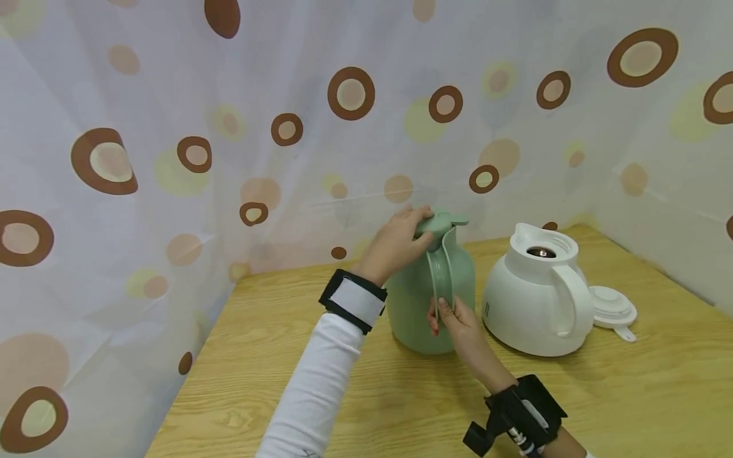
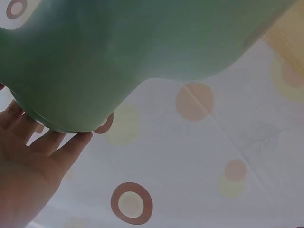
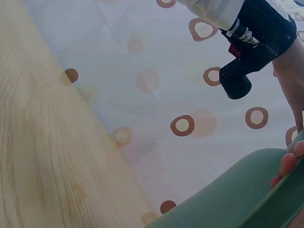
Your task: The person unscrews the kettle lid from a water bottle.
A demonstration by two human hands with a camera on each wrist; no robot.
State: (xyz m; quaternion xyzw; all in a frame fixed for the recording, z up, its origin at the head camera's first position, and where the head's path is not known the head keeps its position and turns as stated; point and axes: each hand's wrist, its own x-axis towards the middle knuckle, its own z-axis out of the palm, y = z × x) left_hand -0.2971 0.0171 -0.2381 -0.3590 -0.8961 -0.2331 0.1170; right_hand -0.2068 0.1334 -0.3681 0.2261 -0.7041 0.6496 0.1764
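Note:
A green vacuum jug [image 1: 413, 318] stands upright on the wooden table in the head view. My left hand [image 1: 395, 245] grips its green lid [image 1: 439, 222] from the left, thumb on the near side and fingers over the top. In the left wrist view, the fingertips of the left hand [image 2: 33, 164] lie along the lid's edge. Lower down, my right hand [image 1: 462, 331] holds the jug's handle [image 1: 441, 280], the fingers passing through the loop. Fingers of that hand [image 3: 287, 164] show beside the green handle at the right wrist view's right edge.
Right of the green jug stands a white jug [image 1: 518, 308], its neck uncovered and its handle towards the near right. A white lid [image 1: 613, 306] lies on the table [image 1: 240, 381] beside it. A dotted curtain [image 1: 298, 172] hangs close behind and along both sides.

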